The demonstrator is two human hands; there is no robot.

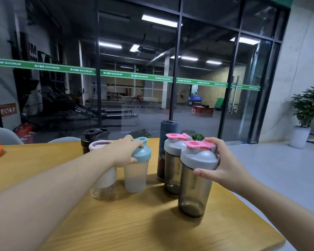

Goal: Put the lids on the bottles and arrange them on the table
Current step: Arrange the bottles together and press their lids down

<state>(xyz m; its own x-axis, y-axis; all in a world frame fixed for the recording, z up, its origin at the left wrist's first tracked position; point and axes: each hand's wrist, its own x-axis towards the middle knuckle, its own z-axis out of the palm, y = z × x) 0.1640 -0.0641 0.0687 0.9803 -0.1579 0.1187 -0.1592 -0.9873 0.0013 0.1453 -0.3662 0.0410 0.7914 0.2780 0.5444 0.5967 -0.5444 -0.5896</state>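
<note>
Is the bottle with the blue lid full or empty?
Empty, as far as it shows: the frosted bottle under the blue lid looks evenly pale with no liquid line. It stands upright.

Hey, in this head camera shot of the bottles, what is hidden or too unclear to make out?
- Pale pink-rimmed bottle: the left forearm crosses its middle.
- Black shaker: its lower body sits behind the pink-rimmed bottle.
- Teal lid: the left hand covers its near side, so its seating is unclear.
- Print on the nearest smoky bottle: too blurred to read.
</note>
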